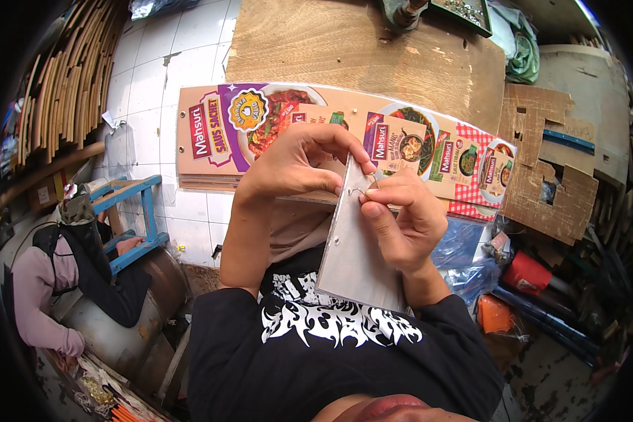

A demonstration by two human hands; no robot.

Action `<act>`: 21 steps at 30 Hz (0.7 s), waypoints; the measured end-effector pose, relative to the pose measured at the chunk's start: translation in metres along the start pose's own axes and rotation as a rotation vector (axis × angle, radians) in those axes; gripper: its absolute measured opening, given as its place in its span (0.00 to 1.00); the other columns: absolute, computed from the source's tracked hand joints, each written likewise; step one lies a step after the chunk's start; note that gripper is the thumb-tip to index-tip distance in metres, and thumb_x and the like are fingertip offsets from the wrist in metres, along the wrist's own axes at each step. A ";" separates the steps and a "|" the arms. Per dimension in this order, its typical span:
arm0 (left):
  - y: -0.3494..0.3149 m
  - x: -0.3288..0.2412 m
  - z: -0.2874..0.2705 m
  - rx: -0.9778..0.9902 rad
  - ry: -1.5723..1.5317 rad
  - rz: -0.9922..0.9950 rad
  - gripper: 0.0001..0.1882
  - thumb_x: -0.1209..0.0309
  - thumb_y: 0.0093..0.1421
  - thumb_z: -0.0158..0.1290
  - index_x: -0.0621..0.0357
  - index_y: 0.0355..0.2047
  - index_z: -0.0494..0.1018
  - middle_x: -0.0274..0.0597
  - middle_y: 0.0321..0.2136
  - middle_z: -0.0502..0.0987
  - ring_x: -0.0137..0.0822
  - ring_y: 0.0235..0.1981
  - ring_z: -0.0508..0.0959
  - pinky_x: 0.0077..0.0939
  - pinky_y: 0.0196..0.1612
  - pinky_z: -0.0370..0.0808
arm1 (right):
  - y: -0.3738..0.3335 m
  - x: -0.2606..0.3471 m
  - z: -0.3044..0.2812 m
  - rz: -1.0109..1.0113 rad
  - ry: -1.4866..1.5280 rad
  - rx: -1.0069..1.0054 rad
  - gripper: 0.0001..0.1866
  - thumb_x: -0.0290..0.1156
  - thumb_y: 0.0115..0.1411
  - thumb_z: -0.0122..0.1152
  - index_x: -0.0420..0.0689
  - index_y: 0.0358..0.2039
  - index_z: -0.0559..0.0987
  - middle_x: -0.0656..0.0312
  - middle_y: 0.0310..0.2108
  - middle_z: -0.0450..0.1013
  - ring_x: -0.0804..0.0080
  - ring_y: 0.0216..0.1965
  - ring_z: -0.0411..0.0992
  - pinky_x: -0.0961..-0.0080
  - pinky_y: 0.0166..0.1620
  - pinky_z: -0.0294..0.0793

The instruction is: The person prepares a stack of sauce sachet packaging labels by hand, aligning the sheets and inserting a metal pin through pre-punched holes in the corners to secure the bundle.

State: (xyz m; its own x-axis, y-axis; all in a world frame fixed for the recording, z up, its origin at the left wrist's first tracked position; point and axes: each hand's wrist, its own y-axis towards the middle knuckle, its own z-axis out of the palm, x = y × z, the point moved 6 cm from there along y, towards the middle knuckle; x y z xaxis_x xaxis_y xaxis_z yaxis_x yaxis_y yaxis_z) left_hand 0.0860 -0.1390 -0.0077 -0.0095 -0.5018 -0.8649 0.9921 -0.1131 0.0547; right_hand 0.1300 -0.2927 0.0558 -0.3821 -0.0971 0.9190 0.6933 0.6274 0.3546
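Observation:
A stiff grey board (362,264) stands tilted in front of my chest, with metal-rimmed holes along its left side. My left hand (299,165) is closed at the board's upper corner, thumb and fingers pinching the edge. Between the thumb and fingertips of my right hand (408,221) is a thin bent wire hook (359,190), its curved end at the upper hole. Whether the wire passes through cannot be made out. Beneath my hands lies a stack of long printed boards (211,165) with colourful food pictures; its middle is partly hidden by my hands.
A wooden board (359,56) lies behind the printed stack, with a tray of small metal pieces (464,13) beyond. Cut brown cardboard (541,169) is at right. To the left are a blue frame (148,211), a metal cylinder (119,316) and upright cardboard sheets (70,77).

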 end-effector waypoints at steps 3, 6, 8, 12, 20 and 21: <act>0.000 0.000 0.000 0.002 0.006 0.013 0.22 0.73 0.53 0.66 0.68 0.46 0.74 0.47 0.42 0.80 0.34 0.47 0.80 0.26 0.50 0.78 | -0.002 -0.003 0.000 0.056 0.050 0.019 0.07 0.20 0.52 0.69 0.38 0.32 0.81 0.57 0.27 0.78 0.69 0.26 0.73 0.76 0.33 0.70; 0.000 -0.001 0.000 -0.002 -0.015 0.018 0.22 0.73 0.53 0.67 0.68 0.46 0.74 0.47 0.42 0.80 0.35 0.47 0.80 0.27 0.50 0.78 | -0.006 -0.008 0.001 0.163 0.152 0.024 0.06 0.21 0.54 0.68 0.37 0.32 0.81 0.59 0.27 0.78 0.74 0.25 0.70 0.79 0.32 0.68; 0.000 -0.002 0.001 -0.001 -0.003 0.017 0.22 0.73 0.52 0.67 0.68 0.46 0.74 0.47 0.43 0.80 0.35 0.47 0.80 0.27 0.50 0.78 | -0.007 -0.011 0.001 0.224 0.218 0.013 0.05 0.21 0.55 0.68 0.36 0.33 0.81 0.59 0.27 0.77 0.76 0.25 0.69 0.81 0.32 0.68; -0.001 0.000 0.001 -0.045 -0.027 -0.042 0.23 0.70 0.49 0.69 0.65 0.44 0.75 0.49 0.41 0.81 0.37 0.47 0.80 0.31 0.53 0.74 | -0.007 -0.012 0.002 0.255 0.243 0.014 0.05 0.22 0.56 0.68 0.35 0.33 0.81 0.59 0.28 0.77 0.78 0.25 0.69 0.82 0.31 0.67; -0.001 -0.002 0.000 -0.043 -0.005 -0.032 0.23 0.71 0.48 0.69 0.65 0.43 0.76 0.49 0.41 0.81 0.37 0.46 0.80 0.31 0.54 0.73 | -0.004 -0.006 0.003 0.167 0.183 0.044 0.05 0.22 0.56 0.67 0.35 0.33 0.81 0.60 0.27 0.77 0.78 0.25 0.69 0.82 0.31 0.67; -0.001 -0.002 0.001 -0.043 -0.005 -0.032 0.23 0.71 0.48 0.69 0.65 0.43 0.76 0.49 0.41 0.81 0.37 0.46 0.80 0.31 0.54 0.73 | -0.005 -0.009 0.003 0.213 0.228 0.043 0.05 0.22 0.56 0.67 0.35 0.33 0.80 0.60 0.27 0.77 0.79 0.25 0.69 0.83 0.31 0.67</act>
State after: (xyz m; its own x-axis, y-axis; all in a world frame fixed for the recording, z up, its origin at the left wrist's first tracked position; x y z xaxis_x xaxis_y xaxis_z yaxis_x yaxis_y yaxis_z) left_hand 0.0846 -0.1383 -0.0057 -0.0418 -0.5029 -0.8634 0.9957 -0.0925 0.0057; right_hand 0.1281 -0.2923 0.0450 -0.0811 -0.1279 0.9885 0.7147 0.6838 0.1471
